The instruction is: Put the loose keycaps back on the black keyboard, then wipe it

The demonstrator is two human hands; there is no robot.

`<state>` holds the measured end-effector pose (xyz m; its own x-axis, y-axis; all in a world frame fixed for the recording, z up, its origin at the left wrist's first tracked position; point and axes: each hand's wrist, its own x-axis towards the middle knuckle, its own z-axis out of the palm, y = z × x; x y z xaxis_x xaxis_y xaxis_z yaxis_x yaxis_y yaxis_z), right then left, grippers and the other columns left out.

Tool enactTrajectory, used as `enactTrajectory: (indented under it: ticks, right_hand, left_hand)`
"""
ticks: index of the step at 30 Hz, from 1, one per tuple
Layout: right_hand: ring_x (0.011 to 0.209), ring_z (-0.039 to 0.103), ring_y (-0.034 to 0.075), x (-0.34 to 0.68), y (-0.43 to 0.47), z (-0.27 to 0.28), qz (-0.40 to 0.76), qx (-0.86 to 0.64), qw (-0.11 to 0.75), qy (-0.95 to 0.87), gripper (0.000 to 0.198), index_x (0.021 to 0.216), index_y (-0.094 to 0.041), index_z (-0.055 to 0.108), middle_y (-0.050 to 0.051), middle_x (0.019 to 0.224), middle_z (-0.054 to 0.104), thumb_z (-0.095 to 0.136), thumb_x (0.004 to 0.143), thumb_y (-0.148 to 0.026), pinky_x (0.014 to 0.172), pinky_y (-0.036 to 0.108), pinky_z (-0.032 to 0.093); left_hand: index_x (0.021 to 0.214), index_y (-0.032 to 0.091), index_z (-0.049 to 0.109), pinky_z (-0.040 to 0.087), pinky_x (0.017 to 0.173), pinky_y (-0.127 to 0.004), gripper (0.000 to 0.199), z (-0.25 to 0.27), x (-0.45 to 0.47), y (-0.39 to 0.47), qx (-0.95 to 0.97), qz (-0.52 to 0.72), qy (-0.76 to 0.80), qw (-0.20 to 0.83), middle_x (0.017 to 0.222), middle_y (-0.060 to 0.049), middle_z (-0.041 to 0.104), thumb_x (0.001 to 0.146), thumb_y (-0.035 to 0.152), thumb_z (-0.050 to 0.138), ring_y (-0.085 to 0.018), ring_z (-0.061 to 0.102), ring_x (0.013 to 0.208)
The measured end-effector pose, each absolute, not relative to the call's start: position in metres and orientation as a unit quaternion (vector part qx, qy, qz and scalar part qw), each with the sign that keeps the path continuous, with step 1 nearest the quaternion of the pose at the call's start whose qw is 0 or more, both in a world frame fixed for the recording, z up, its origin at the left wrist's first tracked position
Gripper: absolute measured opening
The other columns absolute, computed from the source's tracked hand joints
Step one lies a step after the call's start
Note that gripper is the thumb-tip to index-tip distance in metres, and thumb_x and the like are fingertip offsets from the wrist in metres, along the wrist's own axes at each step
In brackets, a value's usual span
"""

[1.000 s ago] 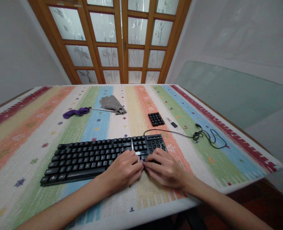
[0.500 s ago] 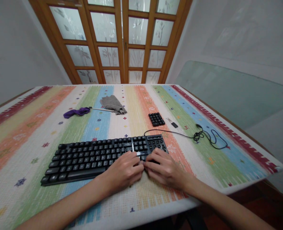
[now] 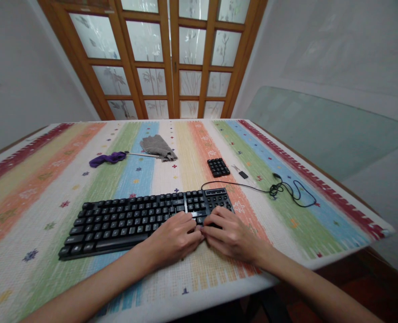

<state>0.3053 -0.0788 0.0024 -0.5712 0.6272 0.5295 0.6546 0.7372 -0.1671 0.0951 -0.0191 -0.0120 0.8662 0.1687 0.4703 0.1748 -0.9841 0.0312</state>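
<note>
A black keyboard lies across the striped tablecloth in front of me. Over its lower right part, my left hand is closed, fingers curled and pressed together at the front edge. Close beside it, my right hand is also closed, its fingertips meeting those of the left near the arrow keys and number pad. Whatever the fingertips hold, if anything, is hidden. Beyond the keyboard, loose black keycaps sit grouped in a block. To their right lies a small tool with a black handle and thin wire prongs.
A black cable runs from the keyboard's back to a tangle on the right. Farther back lie a purple cloth, a thin light stick and a grey cloth. The tablecloth's front edge is near my forearms.
The view has shifted slightly. Both hands stay together at the keyboard's lower right, with hardly any change in their fingers.
</note>
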Motion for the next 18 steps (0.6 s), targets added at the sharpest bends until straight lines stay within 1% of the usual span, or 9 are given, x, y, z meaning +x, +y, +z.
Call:
enactTrajectory:
  ticks: [3,6,8,10,12,14,16,18]
  right_hand:
    - [0.083,0.053,0.020,0.310,-0.077,0.010,0.007,-0.369,0.309,-0.877,0.017,0.091,-0.016,0.072,0.009,0.089,0.067,0.056,0.093,-0.015,0.072,0.035,0.049]
    - [0.081,0.056,0.019,0.322,-0.074,0.020,0.014,-0.397,0.358,-0.845,0.015,0.088,-0.016,0.070,0.008,0.087,0.067,0.056,0.094,-0.016,0.075,0.036,0.049]
    - [0.080,0.057,0.019,0.334,-0.073,0.024,0.003,-0.432,0.378,-0.818,0.014,0.087,-0.017,0.068,0.007,0.084,0.066,0.056,0.094,-0.017,0.075,0.035,0.049]
    - [0.080,0.059,0.019,0.345,-0.073,0.024,0.000,-0.478,0.366,-0.798,0.015,0.087,-0.018,0.066,0.006,0.082,0.065,0.054,0.096,-0.019,0.074,0.034,0.048]
    - [0.078,0.059,0.019,0.355,-0.074,0.021,0.004,-0.530,0.332,-0.780,0.016,0.087,-0.018,0.064,0.005,0.081,0.065,0.051,0.097,-0.021,0.073,0.033,0.046]
    - [0.077,0.060,0.019,0.361,-0.077,0.015,0.013,-0.584,0.295,-0.756,0.018,0.087,-0.018,0.062,0.005,0.081,0.065,0.048,0.097,-0.021,0.072,0.032,0.044]
    - [0.075,0.060,0.019,0.366,-0.080,0.009,0.019,-0.637,0.257,-0.727,0.020,0.085,-0.018,0.061,0.005,0.081,0.066,0.044,0.096,-0.021,0.071,0.032,0.042]
    - [0.075,0.059,0.020,0.369,-0.083,0.005,0.022,-0.674,0.219,-0.706,0.023,0.082,-0.018,0.058,0.006,0.080,0.065,0.039,0.095,-0.021,0.071,0.032,0.041]
  left_hand:
    - [0.082,0.017,0.061,0.042,0.071,-0.033,0.024,-0.006,0.093,-0.018,-0.969,-0.226,-0.103,-0.005,0.078,-0.004,0.059,0.100,0.017,0.047,-0.019,0.050,0.076]
    - [0.088,0.017,0.064,0.043,0.073,-0.034,0.022,0.007,0.091,-0.014,-0.969,-0.214,-0.119,-0.026,0.081,-0.005,0.061,0.101,0.023,0.048,-0.020,0.051,0.077]
    - [0.096,0.016,0.065,0.045,0.074,-0.037,0.021,0.016,0.091,-0.009,-0.965,-0.219,-0.141,-0.039,0.083,-0.007,0.062,0.100,0.028,0.048,-0.021,0.052,0.079]
    - [0.108,0.014,0.064,0.048,0.080,-0.041,0.024,0.022,0.093,-0.004,-0.959,-0.226,-0.161,-0.059,0.094,-0.010,0.064,0.097,0.031,0.052,-0.024,0.054,0.088]
    - [0.120,0.012,0.059,0.048,0.092,-0.047,0.037,0.024,0.097,-0.001,-0.955,-0.229,-0.172,-0.083,0.109,-0.013,0.064,0.090,0.034,0.060,-0.028,0.055,0.102]
    - [0.128,0.012,0.055,0.044,0.103,-0.052,0.054,0.023,0.104,0.001,-0.955,-0.218,-0.174,-0.102,0.126,-0.016,0.061,0.083,0.039,0.066,-0.032,0.052,0.118]
    - [0.137,0.012,0.049,0.037,0.110,-0.056,0.069,0.018,0.111,0.003,-0.960,-0.191,-0.173,-0.107,0.141,-0.018,0.054,0.080,0.045,0.069,-0.035,0.045,0.131]
    - [0.145,0.010,0.041,0.029,0.116,-0.058,0.082,0.013,0.117,0.004,-0.966,-0.152,-0.185,-0.100,0.153,-0.020,0.043,0.082,0.055,0.066,-0.038,0.034,0.142]
